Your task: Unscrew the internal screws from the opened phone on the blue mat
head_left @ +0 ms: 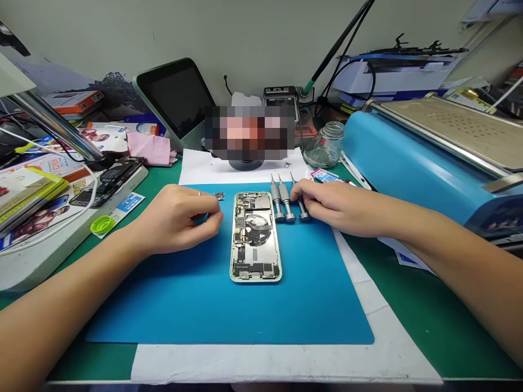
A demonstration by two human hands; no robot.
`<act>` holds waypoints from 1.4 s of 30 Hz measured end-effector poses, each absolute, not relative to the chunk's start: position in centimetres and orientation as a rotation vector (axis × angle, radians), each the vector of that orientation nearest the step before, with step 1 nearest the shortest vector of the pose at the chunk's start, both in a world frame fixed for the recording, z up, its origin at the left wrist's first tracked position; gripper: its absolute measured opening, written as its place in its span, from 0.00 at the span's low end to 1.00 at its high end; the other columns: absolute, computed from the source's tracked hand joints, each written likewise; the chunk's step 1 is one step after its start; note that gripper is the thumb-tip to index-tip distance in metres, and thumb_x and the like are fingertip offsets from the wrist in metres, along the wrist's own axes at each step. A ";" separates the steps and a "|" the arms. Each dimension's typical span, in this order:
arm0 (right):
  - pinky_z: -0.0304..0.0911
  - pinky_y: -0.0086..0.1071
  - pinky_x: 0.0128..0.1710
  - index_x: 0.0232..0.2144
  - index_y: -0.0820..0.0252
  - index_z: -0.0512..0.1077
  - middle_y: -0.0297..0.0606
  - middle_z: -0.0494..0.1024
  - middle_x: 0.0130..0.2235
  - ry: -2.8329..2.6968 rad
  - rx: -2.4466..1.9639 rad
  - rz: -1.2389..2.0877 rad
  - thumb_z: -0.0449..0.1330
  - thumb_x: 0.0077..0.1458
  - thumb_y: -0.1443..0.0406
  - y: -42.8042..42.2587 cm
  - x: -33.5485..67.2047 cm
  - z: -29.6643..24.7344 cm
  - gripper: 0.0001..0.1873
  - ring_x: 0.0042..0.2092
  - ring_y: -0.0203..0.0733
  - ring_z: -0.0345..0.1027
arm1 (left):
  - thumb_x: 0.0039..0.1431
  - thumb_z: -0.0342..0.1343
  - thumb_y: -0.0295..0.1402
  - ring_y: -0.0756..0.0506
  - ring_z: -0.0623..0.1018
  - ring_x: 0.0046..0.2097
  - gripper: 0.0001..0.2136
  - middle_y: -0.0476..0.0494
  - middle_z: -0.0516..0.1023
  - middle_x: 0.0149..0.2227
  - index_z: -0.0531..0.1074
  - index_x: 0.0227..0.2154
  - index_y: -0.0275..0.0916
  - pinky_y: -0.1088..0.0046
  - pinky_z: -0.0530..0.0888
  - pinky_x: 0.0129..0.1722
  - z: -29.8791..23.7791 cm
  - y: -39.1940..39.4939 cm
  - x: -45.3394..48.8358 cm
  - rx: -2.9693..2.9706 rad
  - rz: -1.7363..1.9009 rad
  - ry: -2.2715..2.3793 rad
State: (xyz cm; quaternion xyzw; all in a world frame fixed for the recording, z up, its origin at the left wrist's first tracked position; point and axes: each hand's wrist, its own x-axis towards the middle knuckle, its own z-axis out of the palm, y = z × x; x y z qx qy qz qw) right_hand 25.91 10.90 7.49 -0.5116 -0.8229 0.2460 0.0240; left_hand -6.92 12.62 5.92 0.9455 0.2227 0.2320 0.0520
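Note:
An opened phone (255, 237) lies face up on the blue mat (229, 316), its circuit board and inner parts bare and its frame pale green. Left of it, my left hand (183, 218) rests loosely curled, and I see nothing in its fingers. A small metal part (219, 196) lies just beyond that hand. To the right of the phone, two grey screwdrivers (285, 200) lie side by side, tips pointing away. My right hand (321, 201) has its fingers around a third, darker screwdriver (304, 209) beside them; they partly cover its handle.
A blue machine (392, 163) takes up the right side. Behind the mat stand a glass jar (327, 144), a soldering station (281, 98) and a tilted screen (174, 98). On the left are a white power strip or tray (53, 250), a green cap (102, 224) and boxes.

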 end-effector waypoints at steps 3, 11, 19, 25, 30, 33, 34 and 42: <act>0.62 0.37 0.37 0.50 0.55 0.72 0.41 0.82 0.37 -2.539 -1.590 0.776 0.53 0.66 0.63 10.9 26.0 7.4 0.14 0.36 0.50 0.74 | 0.65 0.52 0.25 0.53 0.58 0.21 0.16 0.57 0.55 0.19 0.61 0.21 0.42 0.73 0.57 0.23 5.8 12.6 -6.9 2.876 0.704 0.683; 0.62 0.38 0.38 0.51 0.56 0.73 0.42 0.82 0.39 -2.537 -1.586 0.784 0.53 0.65 0.63 11.0 26.0 7.4 0.15 0.37 0.50 0.73 | 0.65 0.53 0.25 0.52 0.58 0.21 0.15 0.56 0.56 0.19 0.63 0.22 0.42 0.73 0.57 0.23 5.9 12.6 -7.0 2.874 0.687 0.685; 0.62 0.37 0.37 0.51 0.56 0.73 0.40 0.82 0.37 -2.544 -1.574 0.770 0.52 0.66 0.62 10.9 26.0 7.4 0.15 0.35 0.49 0.74 | 0.66 0.52 0.25 0.53 0.55 0.23 0.16 0.57 0.52 0.21 0.62 0.22 0.41 0.72 0.55 0.25 5.5 12.5 -7.0 2.853 0.730 0.697; 0.61 0.36 0.34 0.48 0.55 0.74 0.40 0.83 0.37 -2.551 -1.532 0.714 0.51 0.69 0.59 11.1 25.9 7.1 0.14 0.35 0.49 0.75 | 0.66 0.54 0.25 0.53 0.57 0.23 0.15 0.57 0.54 0.21 0.64 0.23 0.41 0.73 0.57 0.24 5.7 12.7 -7.0 2.863 0.705 0.658; 0.57 0.35 0.32 0.44 0.56 0.74 0.37 0.81 0.31 -2.538 -1.490 0.585 0.50 0.70 0.58 11.1 25.5 6.6 0.15 0.32 0.47 0.73 | 0.66 0.54 0.24 0.53 0.56 0.23 0.15 0.57 0.54 0.21 0.62 0.23 0.41 0.73 0.56 0.24 5.6 12.6 -6.9 2.852 0.705 0.639; 0.57 0.36 0.32 0.45 0.57 0.76 0.36 0.80 0.29 -2.520 -1.444 0.509 0.51 0.69 0.59 10.9 25.4 6.5 0.15 0.31 0.46 0.73 | 0.66 0.54 0.24 0.53 0.56 0.23 0.15 0.58 0.54 0.22 0.61 0.24 0.41 0.72 0.55 0.25 5.5 12.6 -6.9 2.837 0.702 0.642; 0.58 0.36 0.33 0.45 0.57 0.76 0.37 0.80 0.29 -2.511 -1.428 0.486 0.51 0.69 0.60 10.8 25.4 6.6 0.15 0.32 0.46 0.73 | 0.66 0.54 0.24 0.53 0.55 0.23 0.15 0.58 0.53 0.22 0.60 0.24 0.42 0.71 0.55 0.25 5.4 12.6 -6.9 2.831 0.699 0.644; 0.66 0.43 0.43 0.43 0.61 0.80 0.48 0.79 0.43 -2.604 -1.003 0.228 0.64 0.65 0.58 10.4 25.5 6.2 0.13 0.44 0.54 0.72 | 0.66 0.53 0.23 0.52 0.54 0.24 0.16 0.58 0.52 0.23 0.56 0.25 0.42 0.70 0.55 0.25 5.5 12.5 -6.7 2.807 0.693 0.632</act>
